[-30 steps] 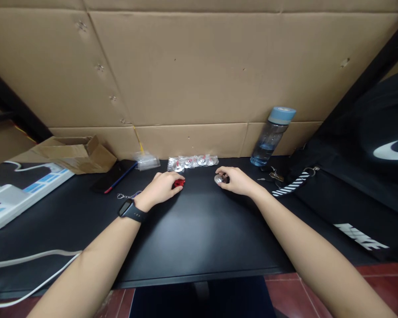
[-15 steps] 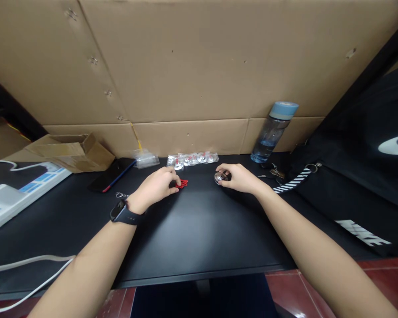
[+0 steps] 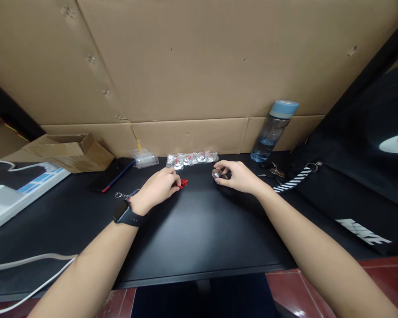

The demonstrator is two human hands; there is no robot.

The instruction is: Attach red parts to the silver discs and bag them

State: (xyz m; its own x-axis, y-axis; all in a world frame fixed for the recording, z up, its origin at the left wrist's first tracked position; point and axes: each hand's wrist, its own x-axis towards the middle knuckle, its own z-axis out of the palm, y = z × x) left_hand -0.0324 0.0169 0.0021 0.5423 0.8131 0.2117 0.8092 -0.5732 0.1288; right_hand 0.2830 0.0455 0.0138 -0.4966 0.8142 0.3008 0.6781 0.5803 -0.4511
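Note:
My left hand (image 3: 158, 189), a black watch on its wrist, rests on the black desk (image 3: 199, 229) with its fingertips pinching a small red piece (image 3: 183, 182). My right hand (image 3: 239, 176) holds a small clear rounded piece (image 3: 217, 173) between thumb and fingers, just above the desk. Behind both hands lies a row of several small clear bags (image 3: 192, 159) with silver and red parts inside.
A blue-capped water bottle (image 3: 272, 130) stands at the back right by keys (image 3: 274, 172) and a black bag (image 3: 361, 168). At the left are a phone (image 3: 110, 175), a clear bag (image 3: 145, 158), a cardboard box (image 3: 69, 151), a power strip (image 3: 16, 190) and white cables (image 3: 29, 265). Cardboard walls the back.
My right hand has lifted the clear piece slightly off the desk. My left hand has uncovered the red piece and now pinches it at the fingertips.

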